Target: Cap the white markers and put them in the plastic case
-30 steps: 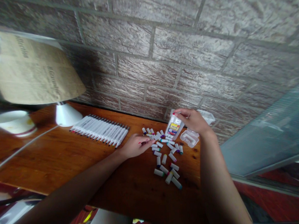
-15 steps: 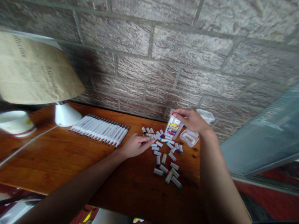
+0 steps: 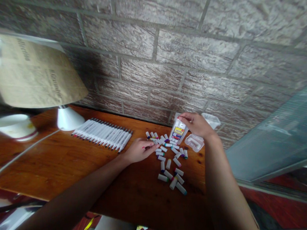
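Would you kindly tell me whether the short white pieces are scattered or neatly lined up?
Scattered: the short white pieces lie loose on the table, pointing different ways, some beside the left hand.

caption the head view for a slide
Left hand at scattered marker caps, right hand holding a labelled plastic case.

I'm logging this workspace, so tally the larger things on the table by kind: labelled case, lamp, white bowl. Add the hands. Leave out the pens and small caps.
Hands: 2 (left hand, right hand)
Labelled case: 1
Lamp: 1
White bowl: 1
Total: 5
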`<state>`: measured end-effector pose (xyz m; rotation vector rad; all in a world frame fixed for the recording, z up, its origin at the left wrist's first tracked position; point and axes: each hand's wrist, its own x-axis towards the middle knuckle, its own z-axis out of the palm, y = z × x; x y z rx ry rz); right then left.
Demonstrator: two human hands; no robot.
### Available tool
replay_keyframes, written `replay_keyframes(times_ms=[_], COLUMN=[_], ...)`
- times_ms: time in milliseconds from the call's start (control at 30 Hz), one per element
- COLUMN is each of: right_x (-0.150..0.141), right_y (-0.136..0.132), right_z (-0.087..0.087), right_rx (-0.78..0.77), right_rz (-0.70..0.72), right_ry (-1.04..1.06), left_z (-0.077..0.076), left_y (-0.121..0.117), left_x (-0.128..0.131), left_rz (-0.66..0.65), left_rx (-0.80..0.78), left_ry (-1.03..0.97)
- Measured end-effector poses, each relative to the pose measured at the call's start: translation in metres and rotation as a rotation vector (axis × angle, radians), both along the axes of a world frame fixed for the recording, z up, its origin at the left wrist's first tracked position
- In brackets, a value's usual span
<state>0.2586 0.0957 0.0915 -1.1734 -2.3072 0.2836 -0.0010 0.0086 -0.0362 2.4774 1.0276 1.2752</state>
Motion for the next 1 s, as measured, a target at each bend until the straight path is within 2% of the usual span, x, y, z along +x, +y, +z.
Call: replay_keyframes(times_ms=[533,1000], right_x=[-0.002,0.013], right_y=[-0.010,0.003], right_z=[0.007,0.003], right_rx=[-0.043,-0.116], right_rz=[-0.039,0.056], right_ry=[0.005,-0.011], left_z=[-0.002,0.000], left_y=[0.001,0.001], left_x=[0.000,0.001], left_rz=[-0.015,-0.021], left_rx=[-0.002,0.019], left_ry=[-0.005,0.001])
